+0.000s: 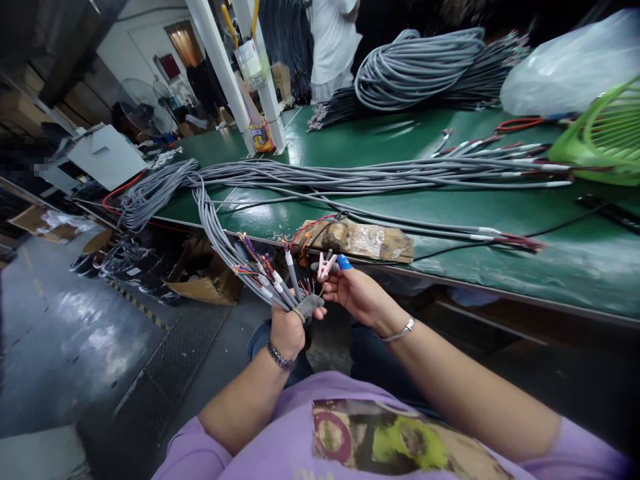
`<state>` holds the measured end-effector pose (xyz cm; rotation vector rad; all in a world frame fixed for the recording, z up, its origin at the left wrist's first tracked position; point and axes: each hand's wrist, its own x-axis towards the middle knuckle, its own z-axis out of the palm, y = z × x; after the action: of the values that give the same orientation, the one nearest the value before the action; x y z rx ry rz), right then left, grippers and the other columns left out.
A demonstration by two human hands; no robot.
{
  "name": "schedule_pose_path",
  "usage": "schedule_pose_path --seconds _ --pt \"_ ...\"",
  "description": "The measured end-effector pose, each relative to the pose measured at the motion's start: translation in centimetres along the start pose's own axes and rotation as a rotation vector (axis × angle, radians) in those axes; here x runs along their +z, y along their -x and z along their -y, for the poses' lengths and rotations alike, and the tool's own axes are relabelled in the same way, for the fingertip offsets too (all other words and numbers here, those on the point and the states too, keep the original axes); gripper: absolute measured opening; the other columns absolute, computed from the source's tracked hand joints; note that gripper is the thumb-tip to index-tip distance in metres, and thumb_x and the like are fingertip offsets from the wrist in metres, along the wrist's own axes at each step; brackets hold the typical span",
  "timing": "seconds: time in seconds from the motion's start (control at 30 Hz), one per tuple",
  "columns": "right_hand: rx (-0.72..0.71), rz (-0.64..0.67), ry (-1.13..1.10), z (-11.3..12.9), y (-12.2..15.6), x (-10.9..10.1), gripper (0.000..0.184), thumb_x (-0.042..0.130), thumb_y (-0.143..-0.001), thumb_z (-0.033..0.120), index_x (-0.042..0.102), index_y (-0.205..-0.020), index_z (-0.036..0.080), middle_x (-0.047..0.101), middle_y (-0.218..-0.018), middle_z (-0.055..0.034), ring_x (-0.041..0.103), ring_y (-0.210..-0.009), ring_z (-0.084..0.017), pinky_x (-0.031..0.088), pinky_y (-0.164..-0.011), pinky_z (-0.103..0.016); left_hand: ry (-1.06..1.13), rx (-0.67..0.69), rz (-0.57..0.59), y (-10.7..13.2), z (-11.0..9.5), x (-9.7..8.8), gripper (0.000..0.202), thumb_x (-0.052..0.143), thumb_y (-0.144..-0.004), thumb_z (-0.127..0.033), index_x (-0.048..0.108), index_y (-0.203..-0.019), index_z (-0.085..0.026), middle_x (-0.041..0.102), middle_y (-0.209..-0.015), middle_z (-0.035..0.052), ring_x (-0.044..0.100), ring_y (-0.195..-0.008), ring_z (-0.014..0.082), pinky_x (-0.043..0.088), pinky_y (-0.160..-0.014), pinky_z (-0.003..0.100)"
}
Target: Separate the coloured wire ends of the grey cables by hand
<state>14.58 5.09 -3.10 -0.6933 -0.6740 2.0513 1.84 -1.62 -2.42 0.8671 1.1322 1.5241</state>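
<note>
My left hand [290, 327] is closed round a bunch of grey cables [235, 257] whose stripped ends show coloured wires. The bunch hangs off the green table's [450, 220] front edge down to my lap. My right hand [357, 290] is just right of it, fingers pinched on a small white clip-like part [326, 265]. A blue cap [344, 262] covers one fingertip. Both hands sit below the table edge, close together.
A taped wooden block [365, 240] with wires lies at the table edge. Long grey cables [375, 177] stretch across the table. A large coil [415, 67], a plastic bag [575, 63] and a green basket [607, 133] lie behind. A person in white [330, 40] stands at the far side.
</note>
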Motion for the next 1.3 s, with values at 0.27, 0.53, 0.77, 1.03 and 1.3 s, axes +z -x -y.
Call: schedule_pose_path --seconds 0.27,0.53,0.77,1.03,1.3 --pt "0.009 0.139 0.097 -0.5 0.8 0.4 0.045 0.065 -0.072 0.061 0.062 -0.079 0.016 0.062 -0.070 -0.0019 0.056 -0.057 -0.012 0.048 -0.060 -0.029 0.017 0.022 -0.022 -0.3 0.0 0.4 0.021 0.075 -0.066 -0.031 0.065 -0.061 -0.013 0.064 -0.052 0.0018 0.060 -0.048 0.0131 0.047 -0.051 0.025" --pt "-0.043 0.200 0.504 -0.6 2.0 0.4 0.035 0.073 -0.071 0.047 0.054 -0.072 0.017 0.064 -0.055 0.0002 0.058 -0.052 -0.013 0.035 -0.054 -0.025 -0.144 0.040 0.115 0.4 1.6 -1.1 0.021 0.069 -0.072 -0.024 0.064 -0.054 -0.015 0.065 -0.053 0.0018 0.063 -0.057 0.0141 0.050 -0.064 0.027" --pt "-0.045 0.213 0.487 -0.5 2.4 -0.3 0.032 0.076 -0.067 0.043 0.059 -0.068 0.016 0.066 -0.061 -0.0022 0.058 -0.059 -0.014 0.036 -0.059 -0.027 -0.126 -0.037 0.116 0.5 1.1 -1.8 0.022 0.071 -0.069 -0.024 0.062 -0.052 -0.014 0.062 -0.048 0.0012 0.061 -0.052 0.0141 0.049 -0.057 0.026" --pt "0.044 0.052 0.090 -2.3 2.4 -1.1 0.022 0.079 -0.061 0.028 0.063 -0.073 0.018 0.061 -0.064 0.0018 0.055 -0.057 -0.010 0.045 -0.061 -0.027 -0.108 -0.078 0.123 0.6 0.7 -1.4 0.020 0.073 -0.066 -0.022 0.062 -0.051 -0.014 0.061 -0.046 0.0014 0.059 -0.049 0.0130 0.049 -0.057 0.026" --pt "0.092 -0.024 0.238 -1.7 2.9 -0.8 0.028 0.076 -0.066 0.040 0.062 -0.075 0.018 0.062 -0.070 0.0005 0.053 -0.059 -0.010 0.045 -0.057 -0.025 -0.087 -0.093 0.086 0.7 0.8 -1.8 0.017 0.074 -0.065 -0.026 0.065 -0.059 -0.013 0.061 -0.047 0.0011 0.058 -0.046 0.0131 0.047 -0.052 0.025"
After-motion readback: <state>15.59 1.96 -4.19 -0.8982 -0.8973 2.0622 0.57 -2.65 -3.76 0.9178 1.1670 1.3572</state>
